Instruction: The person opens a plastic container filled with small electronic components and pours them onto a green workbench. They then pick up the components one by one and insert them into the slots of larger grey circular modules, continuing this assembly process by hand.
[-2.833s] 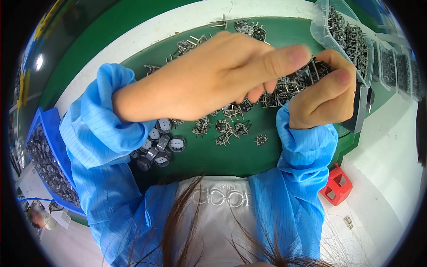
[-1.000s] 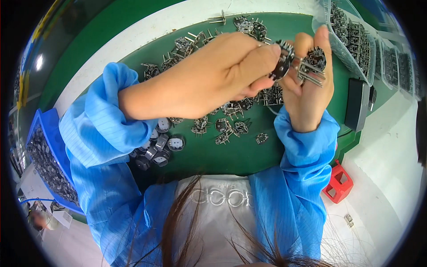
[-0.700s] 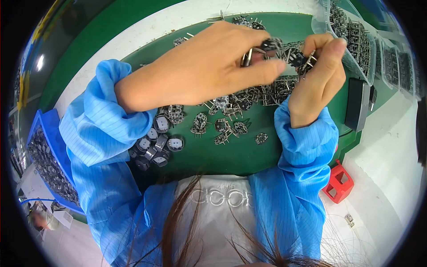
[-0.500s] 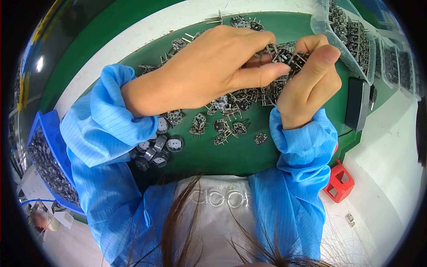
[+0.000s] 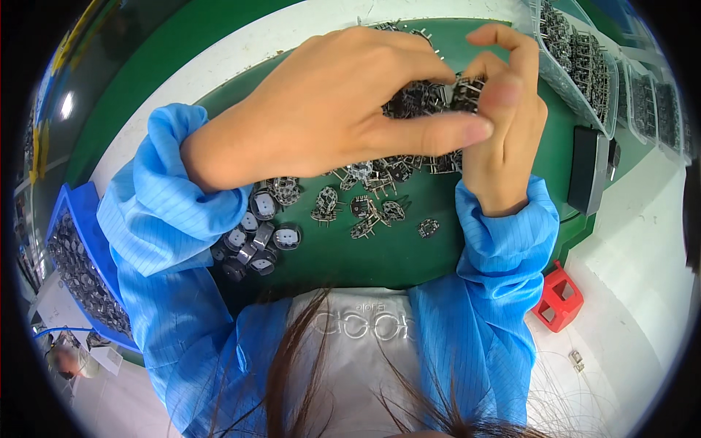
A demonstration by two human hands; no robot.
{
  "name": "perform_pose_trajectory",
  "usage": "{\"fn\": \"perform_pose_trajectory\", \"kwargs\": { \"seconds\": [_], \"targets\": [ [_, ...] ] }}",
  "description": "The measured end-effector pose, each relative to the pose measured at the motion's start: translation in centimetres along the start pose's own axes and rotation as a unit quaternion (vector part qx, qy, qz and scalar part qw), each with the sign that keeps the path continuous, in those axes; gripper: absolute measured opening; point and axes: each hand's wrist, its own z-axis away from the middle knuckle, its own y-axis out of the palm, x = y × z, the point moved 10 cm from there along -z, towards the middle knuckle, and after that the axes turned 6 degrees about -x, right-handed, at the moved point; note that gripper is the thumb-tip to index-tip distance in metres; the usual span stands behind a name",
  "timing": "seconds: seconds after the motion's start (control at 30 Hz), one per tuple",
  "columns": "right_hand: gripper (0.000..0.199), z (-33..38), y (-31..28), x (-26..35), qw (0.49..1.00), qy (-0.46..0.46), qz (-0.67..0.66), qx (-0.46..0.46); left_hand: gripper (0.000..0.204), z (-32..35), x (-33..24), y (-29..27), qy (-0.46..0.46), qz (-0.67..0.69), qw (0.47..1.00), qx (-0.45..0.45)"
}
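A small black circuit board with metal pins (image 5: 468, 93) is pinched between the thumb and forefinger of my right hand (image 5: 507, 120), whose other fingers are curled loosely. Close against it on the left, my left hand (image 5: 343, 102) has its thumb and forefinger apart; its remaining fingers are hidden. Through that gap shows a heap of similar pinned boards (image 5: 416, 101), spreading under and below my hands on the green tabletop (image 5: 343, 259). Nearer me lie loose boards, among them a round one (image 5: 428, 228). Several grey-and-black rounded housings (image 5: 287, 236) are clustered by my left sleeve.
A blue bin (image 5: 82, 196) full of small dark parts stands at the left. Clear plastic trays (image 5: 612, 120) packed with boards line the far right. A black box (image 5: 586, 171) sits at the table's right edge, and a red stool (image 5: 559, 298) stands on the floor.
The hands have shifted slightly, and the right forefinger has lifted and straightened somewhat. The bunch of boards seen between both hands is now a single board at the right fingers.
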Motion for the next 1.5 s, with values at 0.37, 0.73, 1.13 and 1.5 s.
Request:
{"fn": "perform_pose_trajectory", "kwargs": {
  "seconds": [0.37, 0.73, 1.13, 1.5],
  "targets": [
    [0.042, 0.5, -0.6, -0.9, 0.95, 0.107, -0.286, -0.07, 0.025, 0.6, -1.9, 0.4, 0.066, 0.251, 0.966, 0.007],
    [0.029, -0.9, -0.8, 0.4, 0.979, -0.085, 0.028, 0.183, 0.042, -0.3, -0.5, -1.4, -0.012, 0.011, 0.996, 0.092],
    [0.017, 0.2, -3.6, -3.8, 0.981, -0.075, 0.135, 0.116, 0.036, -0.7, 0.5, -1.1, 0.026, -0.044, 0.997, -0.056],
    [0.038, 0.4, -6.8, 2.9, 0.978, -0.06, -0.004, -0.201, 0.052, -0.2, -2.3, -2.6, 0.103, -0.117, 0.969, -0.191]
  ]
}}
